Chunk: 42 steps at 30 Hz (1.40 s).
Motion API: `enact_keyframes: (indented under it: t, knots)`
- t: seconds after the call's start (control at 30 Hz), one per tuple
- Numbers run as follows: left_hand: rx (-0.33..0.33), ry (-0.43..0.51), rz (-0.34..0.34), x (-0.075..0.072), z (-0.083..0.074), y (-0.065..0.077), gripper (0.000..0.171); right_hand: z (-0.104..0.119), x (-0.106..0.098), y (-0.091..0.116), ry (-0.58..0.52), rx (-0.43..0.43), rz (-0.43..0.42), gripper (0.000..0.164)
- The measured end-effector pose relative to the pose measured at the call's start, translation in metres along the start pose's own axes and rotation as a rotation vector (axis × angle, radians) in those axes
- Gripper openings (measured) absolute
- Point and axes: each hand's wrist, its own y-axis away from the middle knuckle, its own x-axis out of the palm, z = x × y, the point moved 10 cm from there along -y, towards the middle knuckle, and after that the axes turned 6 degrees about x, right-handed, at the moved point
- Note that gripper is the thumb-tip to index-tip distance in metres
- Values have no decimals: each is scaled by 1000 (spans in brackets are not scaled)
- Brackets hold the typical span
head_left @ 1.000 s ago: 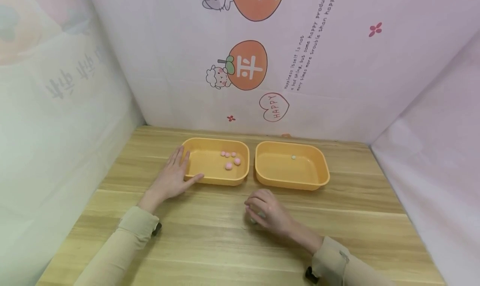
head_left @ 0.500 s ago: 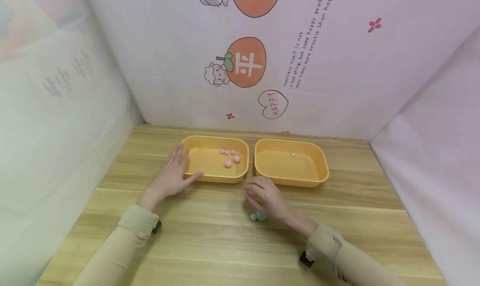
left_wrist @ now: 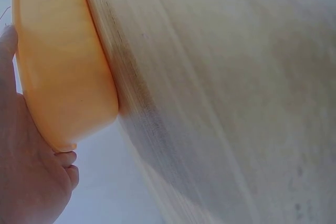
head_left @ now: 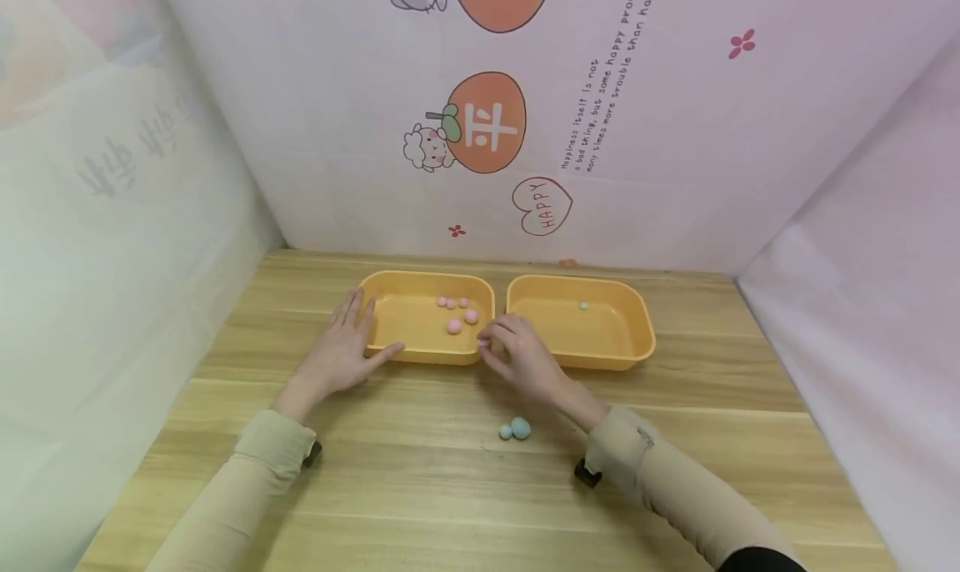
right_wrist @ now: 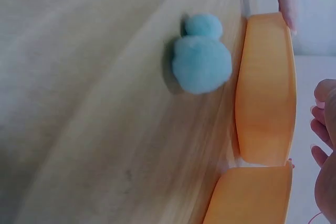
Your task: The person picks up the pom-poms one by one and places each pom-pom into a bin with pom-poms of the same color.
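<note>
Your left hand (head_left: 339, 355), right hand (head_left: 528, 363): bare. Left sleeve (head_left: 225, 497), right sleeve (head_left: 690, 489): beige, broad cuffs (head_left: 273, 440). Small black block (head_left: 588, 474) beneath each; rounded black patch (head_left: 759, 559) at right sleeve's lower end.

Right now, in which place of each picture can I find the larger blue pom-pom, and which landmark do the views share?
Head: the larger blue pom-pom is low in the picture, slightly right of centre.
Left wrist: it is not in this picture.
Right wrist: the larger blue pom-pom is above and right of centre.
Shared landmark: the left yellow tray, touched by the left hand.
</note>
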Motion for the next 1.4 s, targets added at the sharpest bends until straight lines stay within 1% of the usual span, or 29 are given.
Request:
enact_keyframes:
  t: [0.23,0.4,0.47,0.6,0.8,0.9,1.17,1.4]
  knots:
    - [-6,5,-4,1,1,0,109,-7,7,-19,29,18,17,10]
    - [1,7,-12,0,0,0,109,-13,14,-30,39,31,3,10]
    - [-4,9,-7,0,1,1,109,-17,17,-35,39,47,-3,10]
    - [-14,5,4,0,3,2,109,-25,26,-47,47,90,16,9]
    - [-16,3,4,-1,2,2,110,-32,33,-63,71,103,28,7]
    - [-15,2,8,0,0,2,110,-36,35,-68,81,128,41,7]
    - [-9,0,-2,1,0,3,109,-42,52,-74,126,196,135,8]
    - [-9,-2,-4,0,0,2,110,-46,57,-80,124,229,141,9]
